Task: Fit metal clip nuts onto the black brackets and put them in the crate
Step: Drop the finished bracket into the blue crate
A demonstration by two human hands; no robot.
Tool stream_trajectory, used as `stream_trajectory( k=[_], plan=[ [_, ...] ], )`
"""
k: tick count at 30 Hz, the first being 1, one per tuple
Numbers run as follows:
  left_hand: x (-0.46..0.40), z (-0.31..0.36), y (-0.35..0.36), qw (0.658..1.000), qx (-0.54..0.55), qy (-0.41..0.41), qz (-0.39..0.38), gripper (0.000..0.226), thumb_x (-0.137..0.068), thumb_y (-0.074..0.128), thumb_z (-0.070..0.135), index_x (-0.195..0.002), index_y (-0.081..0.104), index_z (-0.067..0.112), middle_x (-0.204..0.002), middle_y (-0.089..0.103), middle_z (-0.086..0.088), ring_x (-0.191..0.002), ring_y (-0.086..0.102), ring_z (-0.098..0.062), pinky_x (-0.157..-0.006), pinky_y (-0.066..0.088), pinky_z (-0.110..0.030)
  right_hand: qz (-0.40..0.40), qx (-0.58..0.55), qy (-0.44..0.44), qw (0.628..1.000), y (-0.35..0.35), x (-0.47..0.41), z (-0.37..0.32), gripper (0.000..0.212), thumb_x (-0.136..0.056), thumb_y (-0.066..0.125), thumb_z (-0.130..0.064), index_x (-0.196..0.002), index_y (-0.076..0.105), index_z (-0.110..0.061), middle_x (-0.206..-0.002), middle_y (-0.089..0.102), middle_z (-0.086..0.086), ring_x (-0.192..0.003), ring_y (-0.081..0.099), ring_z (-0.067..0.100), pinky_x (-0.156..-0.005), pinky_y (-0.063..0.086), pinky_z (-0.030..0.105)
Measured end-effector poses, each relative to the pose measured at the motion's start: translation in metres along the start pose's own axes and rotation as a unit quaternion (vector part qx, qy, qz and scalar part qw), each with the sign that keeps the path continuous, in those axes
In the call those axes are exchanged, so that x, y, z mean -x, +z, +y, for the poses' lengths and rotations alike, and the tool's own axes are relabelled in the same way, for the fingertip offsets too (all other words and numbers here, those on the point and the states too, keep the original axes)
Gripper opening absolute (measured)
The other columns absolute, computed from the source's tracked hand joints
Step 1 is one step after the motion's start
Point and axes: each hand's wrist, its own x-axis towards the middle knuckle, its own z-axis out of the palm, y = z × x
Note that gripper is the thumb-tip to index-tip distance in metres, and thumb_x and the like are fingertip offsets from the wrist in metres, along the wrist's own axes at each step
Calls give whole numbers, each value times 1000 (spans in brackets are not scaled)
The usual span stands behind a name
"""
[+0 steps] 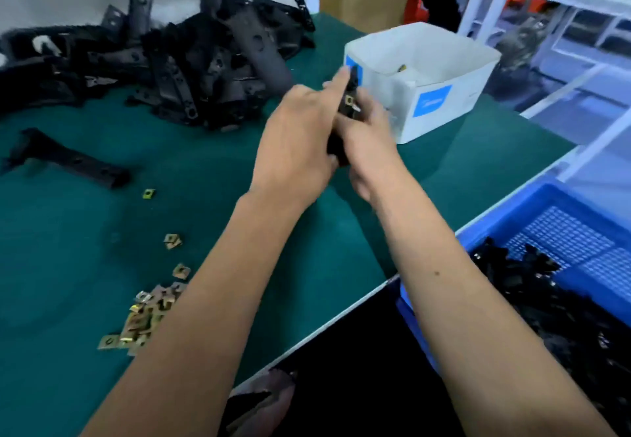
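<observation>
Both my hands hold one black bracket (351, 95) upright over the green table, just left of a white box. My left hand (300, 136) grips its lower part, with the forefinger stretched up along its side. My right hand (368, 142) grips it from the right, fingers by a brass clip nut (349, 99) seated on the bracket. A heap of black brackets (191, 60) lies at the back left. Loose clip nuts (146, 317) are scattered near my left forearm. The blue crate (580, 231) at the right holds several black brackets.
A white cardboard box (440, 101) with blue labels stands behind my hands. One single bracket (68, 160) lies apart at the left, with a lone clip nut (149, 193) near it. The table's front edge (341, 317) runs diagonally; white shelving stands at the back right.
</observation>
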Motion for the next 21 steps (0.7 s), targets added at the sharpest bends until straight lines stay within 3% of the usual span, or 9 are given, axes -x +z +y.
stream_trajectory(
  k=[2,4,7,11,13,15,17,21],
  plan=[
    [-14,48,21,995,25,88,-29,106,-69,85,10,-160,32,17,-122,64,-7,-118,52,-27,-95,43,-33,43,-57,-16,997,-60,9,-12,35,-77,64,-5,-110,66,-18,-100,76,6,-99,72,22,-93,57,38],
    [-18,101,47,982,47,170,-70,102,-73,85,13,-160,30,18,-130,63,-4,-124,50,-25,-99,45,-36,78,-89,-26,993,-127,31,-20,44,-82,62,0,-123,63,-14,-111,75,11,-108,70,28,-101,53,43],
    [-5,172,94,941,112,280,-155,91,-79,79,8,-158,34,16,-143,57,-2,-132,46,-24,-104,45,-41,132,-139,-43,981,-219,80,-15,45,-84,62,1,-126,64,-16,-114,75,10,-107,70,28,-98,55,41],
    [29,229,153,891,145,334,-273,97,-80,83,11,-161,30,21,-170,19,-1,-153,23,-20,-121,27,-33,262,-179,19,948,-315,140,25,40,-82,66,-9,-122,67,-14,-121,70,13,-108,69,28,-98,55,44],
    [49,237,179,877,139,320,-331,94,-83,82,19,-161,30,23,-172,12,-1,-154,20,-22,-122,24,-34,361,-135,103,917,-346,165,56,33,-91,56,1,-123,62,-5,-116,66,20,-101,67,33,-87,58,43],
    [65,233,197,864,122,301,-385,89,-86,81,23,-160,32,21,-172,10,-2,-155,20,-23,-123,23,-35,428,-61,197,880,-366,187,88,19,-94,54,7,-106,66,-2,-97,70,20,-85,68,33,-67,58,39],
    [76,228,208,856,106,287,-417,84,-87,80,23,-158,36,18,-172,12,-4,-154,22,-25,-122,24,-34,436,33,287,852,-380,200,112,13,-93,63,4,-104,68,2,-95,72,22,-82,70,35,-68,59,41],
    [81,219,209,855,96,264,-436,74,-89,78,21,-154,43,14,-171,17,-6,-152,27,-28,-120,29,-35,435,227,386,781,-392,205,135,35,-90,77,-19,-119,67,-2,-98,71,14,-87,69,30,-70,54,33]
  ],
)
